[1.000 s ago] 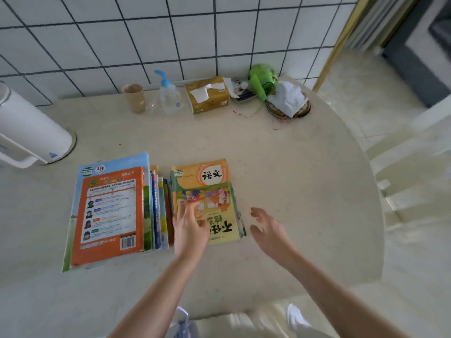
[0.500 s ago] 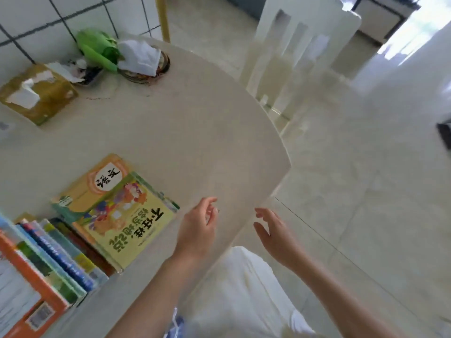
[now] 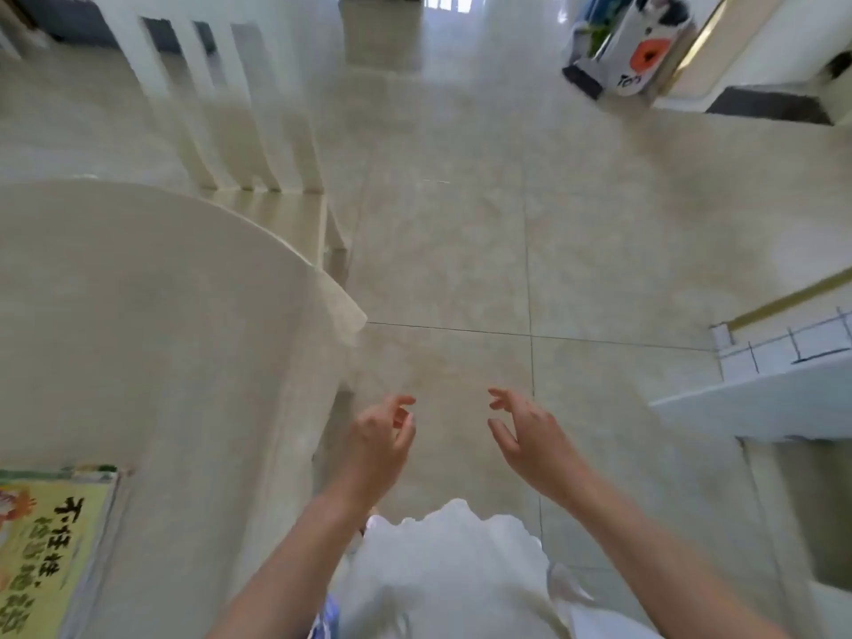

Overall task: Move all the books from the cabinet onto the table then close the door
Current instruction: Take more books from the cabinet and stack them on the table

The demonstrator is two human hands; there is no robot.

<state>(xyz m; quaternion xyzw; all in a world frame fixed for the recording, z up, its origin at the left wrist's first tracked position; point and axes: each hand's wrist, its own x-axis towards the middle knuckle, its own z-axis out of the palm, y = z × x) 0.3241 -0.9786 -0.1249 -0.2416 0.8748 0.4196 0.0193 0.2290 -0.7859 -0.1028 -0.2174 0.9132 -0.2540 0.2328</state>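
Note:
A yellow book with black characters point(image 3: 44, 551) lies on the round cream table point(image 3: 152, 325) at the lower left; only part of it shows. My left hand point(image 3: 382, 438) hovers over the floor just past the table's right edge, fingers apart and holding nothing. My right hand point(image 3: 530, 435) is a little to its right, also empty with fingers spread. The cabinet and its door are not recognisable in this blurred view.
A white slatted chair point(image 3: 230, 113) stands beside the table at the upper left. Beige tiled floor point(image 3: 484, 246) fills the middle. A white ledge with tiled wall point(image 3: 760, 403) juts in at the right. A white box with an orange mark point(image 3: 636, 53) sits far off.
The view has swung right, away from the table and its stack of books toward the floor. Both empty hands have left the books and moved out past the table edge.

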